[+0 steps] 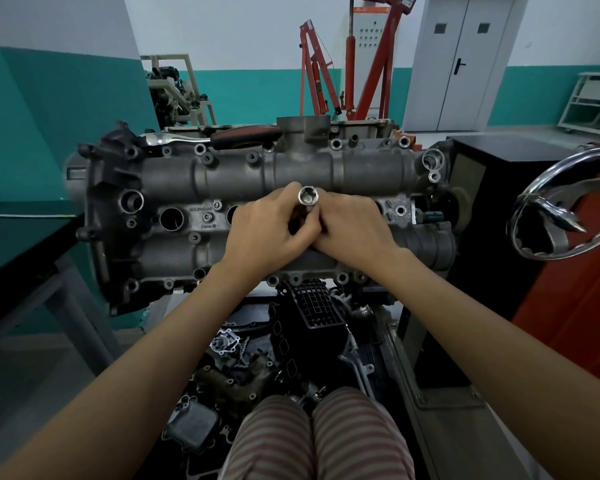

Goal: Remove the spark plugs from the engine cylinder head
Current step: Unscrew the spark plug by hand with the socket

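The grey cylinder head (343, 174) lies across the middle of the view on a stand. Two open plug wells (171, 219) show in its centre row, left of my hands. A shiny spark plug socket (307, 196) stands upright over the centre row, its hollow end facing up. My left hand (271, 233) grips the socket's shaft from the left, thumb and fingers curled round it. My right hand (352, 230) holds the same shaft from the right. The wells under my hands are hidden, and no spark plug is visible.
A ratchet (208, 137) with a dark red handle lies along the head's far edge. A chrome handwheel (565, 206) juts out at the right by a black and orange stand (492, 188). Loose engine parts (257, 368) lie below. A red engine crane (329, 71) stands behind.
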The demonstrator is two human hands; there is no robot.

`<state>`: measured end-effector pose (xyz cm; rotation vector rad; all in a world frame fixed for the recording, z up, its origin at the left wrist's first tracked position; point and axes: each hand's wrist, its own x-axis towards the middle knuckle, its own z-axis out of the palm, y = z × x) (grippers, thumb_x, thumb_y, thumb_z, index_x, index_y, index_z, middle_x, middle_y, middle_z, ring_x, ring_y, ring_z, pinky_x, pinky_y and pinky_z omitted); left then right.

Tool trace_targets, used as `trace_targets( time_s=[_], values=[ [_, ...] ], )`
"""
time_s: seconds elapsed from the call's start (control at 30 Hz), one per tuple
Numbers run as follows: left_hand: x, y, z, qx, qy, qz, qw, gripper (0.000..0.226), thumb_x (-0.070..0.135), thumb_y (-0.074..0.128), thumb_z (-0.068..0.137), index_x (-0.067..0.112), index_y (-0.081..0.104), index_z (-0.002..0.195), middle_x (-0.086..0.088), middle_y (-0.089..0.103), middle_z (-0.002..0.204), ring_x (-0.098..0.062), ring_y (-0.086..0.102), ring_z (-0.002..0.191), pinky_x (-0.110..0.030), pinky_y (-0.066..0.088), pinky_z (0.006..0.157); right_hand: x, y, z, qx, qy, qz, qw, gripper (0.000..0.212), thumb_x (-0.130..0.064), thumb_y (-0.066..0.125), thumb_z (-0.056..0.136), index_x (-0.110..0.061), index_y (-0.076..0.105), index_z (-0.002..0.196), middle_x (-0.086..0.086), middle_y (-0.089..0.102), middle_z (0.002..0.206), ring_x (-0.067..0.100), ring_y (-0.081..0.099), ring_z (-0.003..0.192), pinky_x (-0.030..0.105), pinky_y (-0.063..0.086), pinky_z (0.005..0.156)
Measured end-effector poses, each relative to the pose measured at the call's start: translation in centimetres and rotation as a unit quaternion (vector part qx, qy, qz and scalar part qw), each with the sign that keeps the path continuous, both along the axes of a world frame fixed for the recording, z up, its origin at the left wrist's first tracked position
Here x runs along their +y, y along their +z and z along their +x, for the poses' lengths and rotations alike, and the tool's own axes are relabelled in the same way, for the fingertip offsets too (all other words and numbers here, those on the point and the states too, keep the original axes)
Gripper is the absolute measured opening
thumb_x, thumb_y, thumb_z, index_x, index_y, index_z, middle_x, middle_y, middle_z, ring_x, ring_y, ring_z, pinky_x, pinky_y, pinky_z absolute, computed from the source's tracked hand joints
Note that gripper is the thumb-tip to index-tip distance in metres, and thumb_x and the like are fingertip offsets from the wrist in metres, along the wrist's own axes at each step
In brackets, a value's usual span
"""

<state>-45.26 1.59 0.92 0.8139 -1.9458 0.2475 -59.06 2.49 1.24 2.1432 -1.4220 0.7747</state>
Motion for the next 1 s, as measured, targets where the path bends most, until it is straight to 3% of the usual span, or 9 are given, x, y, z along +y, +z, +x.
trace_targets(
  time_s=[0.1,0.23,0.37,0.47,0.53,0.67,0.8,0.9,1.0],
  values=[
    [-0.16,0.06,0.01,0.003,0.0,0.018,1.0,0.023,0.036,0.048,0.087,0.028,0.033,0.072,0.018,0.029,0.052,-0.01,0.038,0.051,-0.019,0.021,0.044,-0.08,-0.05,-0.01,-0.013,0.002,-0.005,1.0,0.033,-0.039,0.046,0.086,-0.011,0.055,0.101,0.004,0.067,0.084,0.026,0.063,0.076,0.029,0.031,0.056],
    [-0.36,-0.05,0.15,0.017,-0.041,0.049,0.998,0.03,0.035,0.055,0.088,0.023,0.046,0.062,0.01,0.043,0.049,-0.014,0.044,0.047,-0.024,0.027,0.049,-0.15,-0.05,-0.07,-0.004,-0.01,0.0,1.0,0.04,-0.047,0.043,0.086,-0.014,0.064,0.094,0.007,0.068,0.077,0.026,0.063,0.076,0.028,0.029,0.058],
    [-0.32,0.14,0.11,0.019,-0.051,0.041,0.998,0.045,0.035,0.057,0.087,0.039,0.025,0.056,0.016,0.029,0.043,-0.004,0.032,0.04,-0.02,0.02,0.046,-0.27,-0.12,-0.11,0.011,-0.015,0.003,1.0,0.036,-0.04,0.041,0.089,-0.013,0.064,0.095,0.01,0.068,0.08,0.029,0.062,0.077,0.03,0.031,0.059],
    [-0.28,0.13,0.13,0.007,-0.066,0.024,0.998,0.039,0.035,0.049,0.086,0.041,0.021,0.059,0.017,0.025,0.046,-0.005,0.03,0.041,-0.02,0.019,0.045,-0.11,0.0,-0.09,0.017,-0.006,-0.005,1.0,0.042,-0.038,0.031,0.084,-0.01,0.061,0.092,0.011,0.066,0.078,0.033,0.061,0.075,0.031,0.025,0.057],
    [-0.2,0.12,0.11,-0.002,-0.061,0.013,0.998,0.033,0.033,0.045,0.083,0.038,0.021,0.061,0.017,0.025,0.048,-0.011,0.029,0.044,-0.021,0.018,0.046,0.02,0.07,-0.06,0.024,-0.003,-0.008,1.0,0.043,-0.037,0.029,0.081,-0.008,0.06,0.091,0.012,0.065,0.078,0.034,0.06,0.074,0.032,0.023,0.057],
    [-0.17,0.01,0.07,-0.017,-0.025,0.008,1.0,0.018,0.034,0.042,0.081,0.026,0.031,0.07,0.015,0.027,0.053,-0.014,0.033,0.046,-0.021,0.019,0.048,0.07,0.01,-0.07,0.023,-0.004,0.001,1.0,0.027,-0.031,0.044,0.087,-0.007,0.057,0.092,0.011,0.066,0.08,0.034,0.06,0.075,0.031,0.023,0.057],
    [-0.27,-0.05,-0.1,-0.03,-0.005,0.013,0.999,0.028,0.037,0.039,0.085,0.03,0.024,0.063,0.018,0.027,0.051,-0.02,0.038,0.044,-0.021,0.017,0.044,-0.03,-0.07,-0.03,0.008,-0.004,-0.017,1.0,0.029,-0.035,0.043,0.088,-0.01,0.057,0.097,0.006,0.067,0.083,0.028,0.062,0.075,0.029,0.027,0.057],
    [-0.39,-0.14,-0.08,-0.028,0.004,-0.008,1.0,0.033,0.035,0.046,0.088,0.021,0.032,0.062,0.002,0.04,0.047,-0.03,0.049,0.042,-0.024,0.024,0.05,-0.09,-0.03,0.01,-0.014,-0.012,-0.027,0.999,0.033,-0.041,0.045,0.088,-0.013,0.057,0.099,0.003,0.067,0.081,0.025,0.063,0.074,0.028,0.028,0.056],
    [-0.54,-0.15,0.04,-0.016,0.016,0.002,1.0,0.037,0.027,0.058,0.087,0.007,0.053,0.056,-0.011,0.052,0.047,-0.031,0.052,0.043,-0.025,0.026,0.05,-0.01,0.01,0.02,-0.018,-0.023,-0.033,0.999,0.034,-0.044,0.048,0.086,-0.013,0.061,0.092,0.003,0.067,0.074,0.024,0.062,0.069,0.027,0.027,0.056]
  ],
)
